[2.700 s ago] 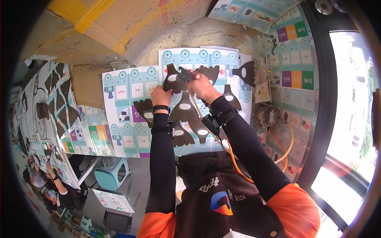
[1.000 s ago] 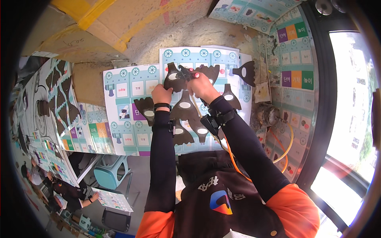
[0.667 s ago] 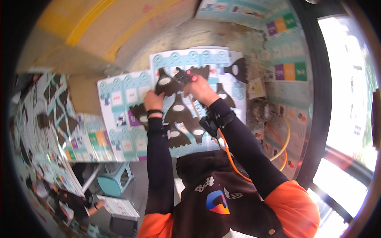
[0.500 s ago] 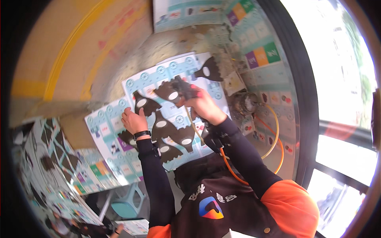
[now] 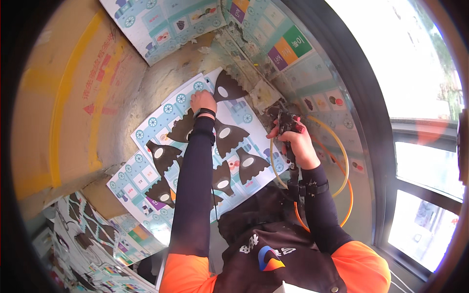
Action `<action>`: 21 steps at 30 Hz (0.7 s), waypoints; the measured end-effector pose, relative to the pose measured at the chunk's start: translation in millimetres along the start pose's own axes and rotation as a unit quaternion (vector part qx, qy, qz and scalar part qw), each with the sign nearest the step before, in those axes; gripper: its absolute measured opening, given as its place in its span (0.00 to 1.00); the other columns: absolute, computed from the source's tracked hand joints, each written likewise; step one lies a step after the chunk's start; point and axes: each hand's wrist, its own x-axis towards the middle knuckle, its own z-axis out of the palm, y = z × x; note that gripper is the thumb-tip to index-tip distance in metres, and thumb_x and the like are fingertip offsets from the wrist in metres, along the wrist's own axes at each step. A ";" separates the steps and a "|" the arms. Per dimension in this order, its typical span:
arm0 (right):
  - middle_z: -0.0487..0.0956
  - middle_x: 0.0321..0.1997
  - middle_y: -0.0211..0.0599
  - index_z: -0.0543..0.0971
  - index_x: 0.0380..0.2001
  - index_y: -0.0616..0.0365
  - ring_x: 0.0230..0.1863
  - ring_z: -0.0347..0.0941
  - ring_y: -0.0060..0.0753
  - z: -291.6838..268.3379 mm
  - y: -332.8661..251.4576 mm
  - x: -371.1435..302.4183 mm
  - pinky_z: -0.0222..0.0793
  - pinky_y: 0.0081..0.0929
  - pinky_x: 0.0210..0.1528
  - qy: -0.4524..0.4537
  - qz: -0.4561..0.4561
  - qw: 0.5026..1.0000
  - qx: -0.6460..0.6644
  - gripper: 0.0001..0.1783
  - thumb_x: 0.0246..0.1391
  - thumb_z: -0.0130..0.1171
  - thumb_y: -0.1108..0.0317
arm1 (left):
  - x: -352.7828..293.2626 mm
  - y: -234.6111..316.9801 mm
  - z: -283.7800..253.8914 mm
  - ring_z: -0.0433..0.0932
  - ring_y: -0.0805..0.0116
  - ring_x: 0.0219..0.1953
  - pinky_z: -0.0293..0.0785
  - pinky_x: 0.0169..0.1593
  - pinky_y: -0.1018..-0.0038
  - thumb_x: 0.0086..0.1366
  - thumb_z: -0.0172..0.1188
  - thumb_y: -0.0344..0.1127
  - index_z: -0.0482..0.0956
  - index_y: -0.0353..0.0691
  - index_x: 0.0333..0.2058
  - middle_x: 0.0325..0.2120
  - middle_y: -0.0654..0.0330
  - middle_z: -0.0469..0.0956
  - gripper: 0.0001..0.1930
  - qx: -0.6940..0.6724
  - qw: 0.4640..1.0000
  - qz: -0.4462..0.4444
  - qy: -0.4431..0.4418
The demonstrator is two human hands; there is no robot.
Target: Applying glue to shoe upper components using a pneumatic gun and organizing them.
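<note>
My right hand point(image 5: 302, 146) grips a black spray gun with red knobs point(image 5: 287, 122), held to the right of the printed boards. A pale yellow hose point(image 5: 342, 134) and an orange hose point(image 5: 350, 193) loop beside it. My left hand point(image 5: 203, 101) is at the boards' far side, fingers bunched, among dark brown cut pieces; their tips and anything in them are hidden. Each piece is fan-shaped with a scalloped edge and a pale oval, such as the near-right piece point(image 5: 253, 171), the left piece point(image 5: 159, 158) and the far piece point(image 5: 233, 83). They lie across a printed board point(image 5: 146, 171).
A large cardboard sheet with yellow tape point(image 5: 63, 97) stands at the left. Printed panels point(image 5: 293, 53) line the corner behind and to the right, inside a dark frame point(image 5: 351, 68). More dark pieces point(image 5: 88, 234) lie on a surface at lower left.
My right hand has drawn the spray gun from over the pieces to the right of the boards. My left hand has moved from the boards' left part to their far side. The view has shifted.
</note>
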 end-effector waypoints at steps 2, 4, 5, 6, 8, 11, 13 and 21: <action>0.84 0.35 0.39 0.73 0.48 0.66 0.29 0.74 0.24 -7.2 1.5 7.3 0.68 0.22 0.22 -0.003 0.005 1.000 0.003 0.24 0.43 0.50 0.75 | 6.0 -0.5 2.3 0.78 0.45 0.50 0.76 0.50 0.54 0.54 0.73 0.38 0.79 0.38 0.39 0.40 0.50 0.83 0.17 0.006 0.999 0.035 0.040; 0.84 0.35 0.38 0.73 0.48 0.66 0.29 0.74 0.23 -4.5 1.7 12.5 0.68 0.21 0.22 -0.015 0.014 1.000 0.011 0.23 0.44 0.51 0.75 | 15.4 -16.2 -0.2 0.80 0.41 0.44 0.76 0.46 0.52 0.55 0.72 0.35 0.78 0.36 0.38 0.36 0.45 0.83 0.15 -0.086 0.990 0.107 -0.035; 0.83 0.35 0.37 0.73 0.48 0.65 0.29 0.74 0.23 1.3 2.4 15.3 0.68 0.21 0.22 -0.029 0.021 0.999 0.015 0.23 0.44 0.51 0.75 | 21.9 -30.5 -3.5 0.80 0.37 0.40 0.75 0.43 0.49 0.54 0.71 0.31 0.76 0.35 0.37 0.34 0.42 0.82 0.14 -0.104 0.987 0.121 -0.034; 0.83 0.35 0.37 0.73 0.48 0.65 0.29 0.74 0.23 3.5 3.9 18.9 0.68 0.21 0.22 -0.024 0.023 0.999 0.015 0.23 0.44 0.51 0.75 | 27.3 -37.6 -12.7 0.80 0.37 0.40 0.75 0.43 0.49 0.54 0.71 0.31 0.76 0.35 0.37 0.34 0.42 0.82 0.14 -0.106 0.986 0.124 -0.037; 0.83 0.35 0.37 0.73 0.47 0.64 0.30 0.74 0.22 11.7 5.7 28.2 0.67 0.20 0.21 -0.054 0.018 0.998 0.005 0.22 0.45 0.51 0.75 | 38.9 -58.2 -37.2 0.80 0.42 0.46 0.76 0.48 0.52 0.63 0.57 0.29 0.80 0.35 0.41 0.39 0.42 0.82 0.09 -0.065 0.987 0.121 -0.084; 0.83 0.35 0.37 0.74 0.46 0.63 0.29 0.74 0.21 33.7 6.6 38.5 0.68 0.20 0.21 -0.070 0.026 0.997 -0.006 0.21 0.44 0.53 0.76 | 46.5 -87.3 -56.9 0.76 0.49 0.48 0.74 0.52 0.60 0.64 0.53 0.31 0.85 0.45 0.39 0.39 0.50 0.80 0.11 0.022 0.975 0.217 -0.032; 0.83 0.34 0.37 0.74 0.44 0.63 0.28 0.73 0.21 53.4 5.6 46.2 0.68 0.20 0.20 -0.077 0.021 0.997 -0.015 0.20 0.43 0.54 0.76 | 48.5 -93.8 -63.8 0.76 0.50 0.47 0.73 0.51 0.60 0.62 0.54 0.30 0.85 0.45 0.38 0.37 0.51 0.79 0.11 0.036 0.965 0.259 0.004; 0.83 0.30 0.36 0.75 0.42 0.63 0.29 0.77 0.24 114.4 -1.3 94.7 0.69 0.23 0.19 -0.138 0.023 0.985 -0.096 0.18 0.44 0.55 0.74 | 10.7 -100.0 -60.6 0.74 0.55 0.48 0.70 0.51 0.60 0.57 0.56 0.25 0.83 0.43 0.44 0.41 0.58 0.77 0.16 -0.011 0.960 0.215 0.177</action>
